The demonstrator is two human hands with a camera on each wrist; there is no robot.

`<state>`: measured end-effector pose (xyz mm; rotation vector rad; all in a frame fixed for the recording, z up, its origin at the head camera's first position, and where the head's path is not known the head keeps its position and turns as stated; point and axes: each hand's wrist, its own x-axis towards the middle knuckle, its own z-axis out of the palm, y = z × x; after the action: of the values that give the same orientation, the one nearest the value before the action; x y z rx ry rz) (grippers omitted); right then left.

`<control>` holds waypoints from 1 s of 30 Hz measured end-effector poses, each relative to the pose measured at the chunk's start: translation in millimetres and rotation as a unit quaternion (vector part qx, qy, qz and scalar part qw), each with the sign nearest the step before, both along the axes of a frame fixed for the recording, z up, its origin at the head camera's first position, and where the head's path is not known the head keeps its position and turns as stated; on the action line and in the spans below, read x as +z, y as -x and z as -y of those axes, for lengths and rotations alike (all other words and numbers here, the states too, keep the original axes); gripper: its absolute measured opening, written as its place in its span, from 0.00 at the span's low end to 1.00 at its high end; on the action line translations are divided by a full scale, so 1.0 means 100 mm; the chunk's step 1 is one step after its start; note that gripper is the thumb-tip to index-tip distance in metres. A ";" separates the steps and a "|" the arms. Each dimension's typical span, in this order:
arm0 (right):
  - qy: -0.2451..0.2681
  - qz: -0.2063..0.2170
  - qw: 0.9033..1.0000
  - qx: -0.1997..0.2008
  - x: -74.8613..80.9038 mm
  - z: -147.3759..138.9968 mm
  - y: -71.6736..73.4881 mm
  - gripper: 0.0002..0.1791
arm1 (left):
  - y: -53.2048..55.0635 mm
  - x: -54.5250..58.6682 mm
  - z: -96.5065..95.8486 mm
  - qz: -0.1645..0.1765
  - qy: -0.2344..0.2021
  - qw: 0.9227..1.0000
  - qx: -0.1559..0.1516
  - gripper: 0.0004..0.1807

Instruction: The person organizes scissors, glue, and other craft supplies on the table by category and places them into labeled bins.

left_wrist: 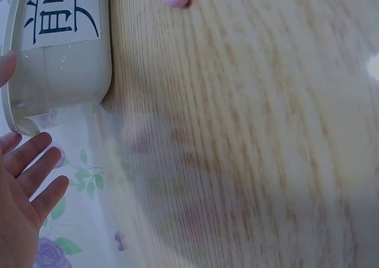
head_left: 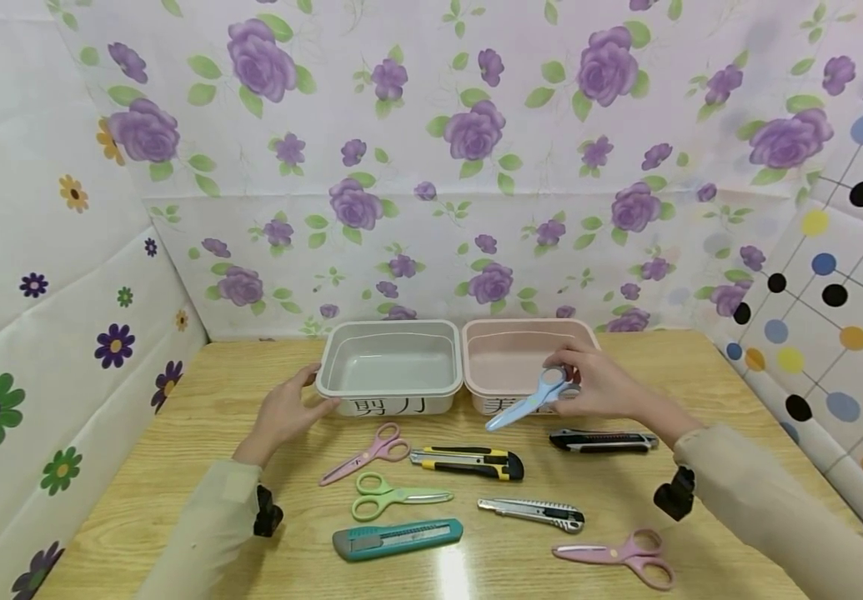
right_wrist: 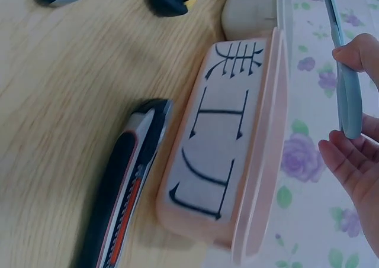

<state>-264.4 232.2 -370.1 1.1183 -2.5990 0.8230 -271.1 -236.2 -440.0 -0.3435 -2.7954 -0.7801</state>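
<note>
In the head view my right hand [head_left: 598, 382] pinches light blue scissors [head_left: 524, 408] by the handles, in front of and above the pink bin [head_left: 529, 323]. The blades point down to the left. In the right wrist view the scissors [right_wrist: 349, 96] appear edge-on between thumb and fingers. My left hand [head_left: 284, 414] is at the left front corner of the grey-white bin [head_left: 392, 393], its fingers loosely extended in the left wrist view. Whether all its fingertips touch the bin is hard to tell. Both bins have labels with black characters on their front walls.
On the wooden table lie pink scissors [head_left: 368, 455], green scissors [head_left: 398, 495], a yellow-black utility knife [head_left: 469, 462], a teal one [head_left: 398, 540], a silver one [head_left: 532, 512], a black one [head_left: 602, 442], and more pink scissors [head_left: 619, 555]. Patterned cloth surrounds the table's back and sides.
</note>
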 end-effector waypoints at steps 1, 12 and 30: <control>0.002 0.002 1.000 -0.003 0.00 0.02 0.01 0.22 | 0.00 0.00 0.00 -0.001 0.001 1.000 -0.001 0.42; -0.007 -0.056 0.998 -0.021 0.04 0.35 0.14 0.22 | 0.01 -0.01 0.00 0.002 0.003 1.000 0.003 0.42; 0.009 0.059 0.998 -0.038 0.10 0.74 0.25 0.19 | 0.00 0.01 -0.01 0.010 0.004 1.000 0.005 0.43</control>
<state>-289.8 157.7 -359.8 0.9891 -2.7054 0.9189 -271.2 -235.1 -438.7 -0.3238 -2.8170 -0.7753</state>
